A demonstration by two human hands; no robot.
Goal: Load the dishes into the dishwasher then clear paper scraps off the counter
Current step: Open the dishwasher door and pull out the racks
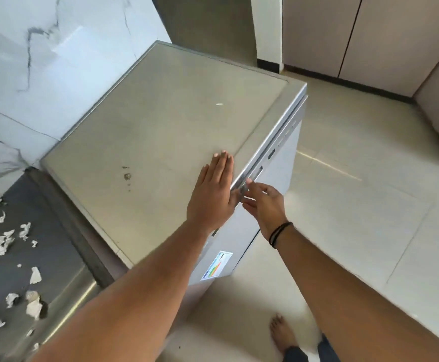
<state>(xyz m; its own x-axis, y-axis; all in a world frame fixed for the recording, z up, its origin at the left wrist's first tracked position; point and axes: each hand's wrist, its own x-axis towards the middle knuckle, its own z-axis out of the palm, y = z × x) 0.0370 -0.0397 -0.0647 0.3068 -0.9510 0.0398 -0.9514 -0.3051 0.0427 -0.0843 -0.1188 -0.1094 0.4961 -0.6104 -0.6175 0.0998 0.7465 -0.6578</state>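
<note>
A silver freestanding dishwasher (161, 105) fills the middle of the head view, its door shut and an energy label (216, 265) on the front. My left hand (213, 194) lies flat on its top near the front edge, fingers together and holding nothing. My right hand (265, 202) is at the door's top edge, fingers spread and touching the control strip (268, 158). Several white paper scraps (3, 244) lie on the dark counter (54, 244) at the left. No dishes show.
A marble-patterned wall (43, 61) stands behind the dishwasher. Beige cabinet doors (370, 35) line the far right. Light floor tiles (357, 205) spread to the right of the dishwasher. My bare foot (282, 333) stands near the bottom.
</note>
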